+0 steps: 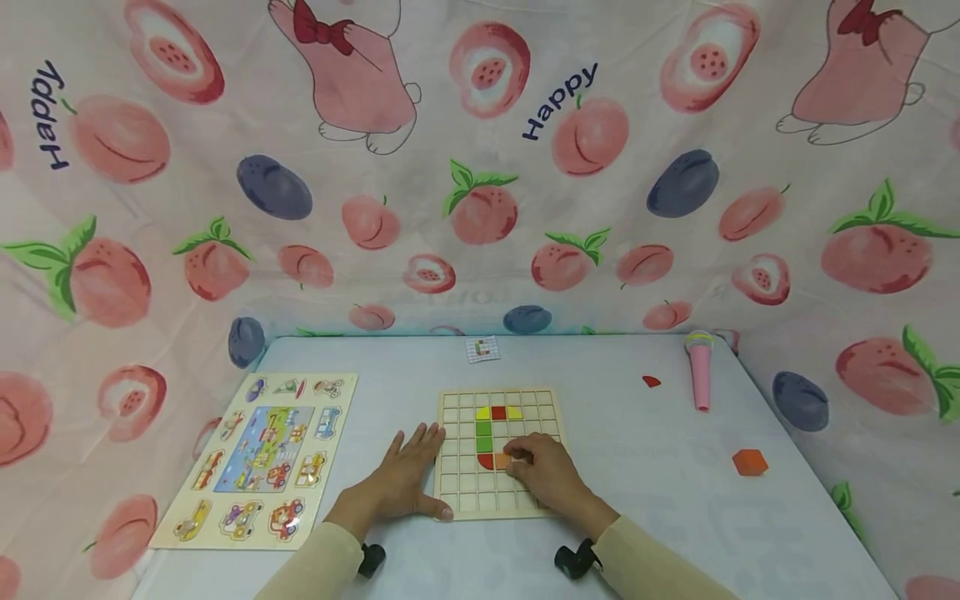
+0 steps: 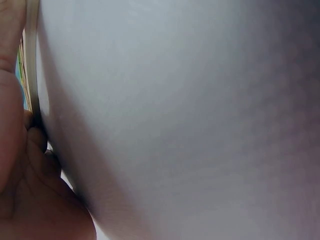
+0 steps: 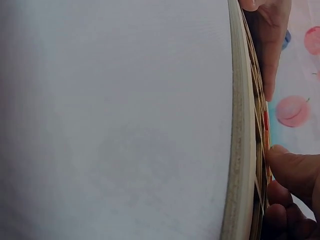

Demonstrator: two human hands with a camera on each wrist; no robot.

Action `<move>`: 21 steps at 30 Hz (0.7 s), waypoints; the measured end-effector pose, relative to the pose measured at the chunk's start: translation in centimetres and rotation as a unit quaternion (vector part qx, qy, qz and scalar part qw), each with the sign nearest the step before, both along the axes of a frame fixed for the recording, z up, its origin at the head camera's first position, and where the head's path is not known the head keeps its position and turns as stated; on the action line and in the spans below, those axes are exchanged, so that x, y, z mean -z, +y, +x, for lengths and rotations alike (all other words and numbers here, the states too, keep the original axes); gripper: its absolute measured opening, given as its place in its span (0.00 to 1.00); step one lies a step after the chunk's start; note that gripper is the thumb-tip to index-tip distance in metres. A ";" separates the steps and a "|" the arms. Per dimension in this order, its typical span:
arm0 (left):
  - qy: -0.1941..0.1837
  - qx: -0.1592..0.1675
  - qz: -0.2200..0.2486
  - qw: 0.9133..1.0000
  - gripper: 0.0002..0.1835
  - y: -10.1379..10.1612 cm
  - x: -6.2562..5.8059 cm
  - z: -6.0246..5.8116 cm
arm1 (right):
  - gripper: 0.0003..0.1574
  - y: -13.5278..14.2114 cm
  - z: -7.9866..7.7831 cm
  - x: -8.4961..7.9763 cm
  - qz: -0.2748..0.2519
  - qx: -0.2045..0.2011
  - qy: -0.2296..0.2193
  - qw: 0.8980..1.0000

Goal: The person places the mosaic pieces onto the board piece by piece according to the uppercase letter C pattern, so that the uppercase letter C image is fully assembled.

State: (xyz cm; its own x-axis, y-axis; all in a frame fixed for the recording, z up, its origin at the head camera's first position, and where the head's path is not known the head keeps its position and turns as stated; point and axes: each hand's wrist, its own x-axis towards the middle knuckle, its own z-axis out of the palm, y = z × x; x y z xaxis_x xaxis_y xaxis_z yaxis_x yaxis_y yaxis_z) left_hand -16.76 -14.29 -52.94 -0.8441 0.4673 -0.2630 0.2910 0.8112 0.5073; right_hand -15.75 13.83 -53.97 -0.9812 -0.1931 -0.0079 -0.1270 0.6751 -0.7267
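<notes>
A square wooden grid board (image 1: 465, 500) lies on the table. In its cells are yellow corner pieces (image 1: 514, 413) around a red square (image 1: 498, 413), green squares (image 1: 483, 437) in a column and a red rounded piece (image 1: 485, 461). Beside that rounded piece, my right hand (image 1: 547, 475) holds an orange square tile (image 1: 502, 460) at a cell, its thumb and curled fingers at the tile. My left hand (image 1: 405, 475) rests with fingers spread at the board's left edge, its thumb at the near left corner. In the right wrist view, the right thumb (image 3: 290, 167) touches the board's top side.
A vehicle picture puzzle (image 1: 330, 387) lies at the left. A small printed grid card (image 1: 482, 349) is behind the board. On the right are a red wedge piece (image 1: 651, 381), a pink toy microphone (image 1: 701, 375) and an orange block (image 1: 750, 462). A fruit-print cloth (image 1: 420, 217) hangs behind.
</notes>
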 end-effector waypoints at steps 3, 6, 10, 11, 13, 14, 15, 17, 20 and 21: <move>0.000 -0.002 0.002 1.000 0.74 -0.1 -0.1 0.0 | 0.15 -0.1 -0.1 0.1 -0.009 0.009 -0.002 1.000; -0.002 -0.003 0.001 1.000 0.74 -0.2 -0.2 0.0 | 0.15 -0.1 -0.3 0.1 -0.020 0.017 0.001 1.000; -0.002 -0.002 -0.004 1.000 0.74 -0.3 -0.2 -0.1 | 0.15 0.0 -0.6 0.1 -0.044 0.022 0.001 0.999; -0.002 -0.002 -0.004 1.000 0.74 -0.3 -0.1 -0.2 | 0.16 0.1 -0.6 0.1 -0.053 0.023 -0.003 0.998; -0.003 0.000 -0.002 1.000 0.74 -0.4 0.1 -0.2 | 0.16 0.4 -0.7 -0.1 -0.072 0.028 -0.013 0.997; -0.004 0.001 -0.001 1.000 0.74 -0.4 0.2 -0.3 | 0.16 0.6 -0.8 -0.3 -0.081 0.032 -0.020 0.996; -0.004 0.001 0.001 1.000 0.74 -0.4 0.3 -0.3 | 0.15 0.8 -0.8 -0.5 -0.089 0.039 -0.026 0.995; -0.006 0.002 0.002 1.000 0.74 -0.4 0.5 -0.4 | 0.16 1.5 -1.2 -0.9 -0.098 0.050 -0.034 0.993; -0.006 0.003 0.003 1.000 0.75 -0.4 0.7 -0.4 | 0.16 3.0 -2.1 -1.3 -0.102 0.079 -0.039 0.991; -0.004 0.003 0.001 1.000 0.75 -0.4 0.7 -0.4 | 0.17 3.7 -2.5 -1.4 -0.099 0.088 -0.036 0.990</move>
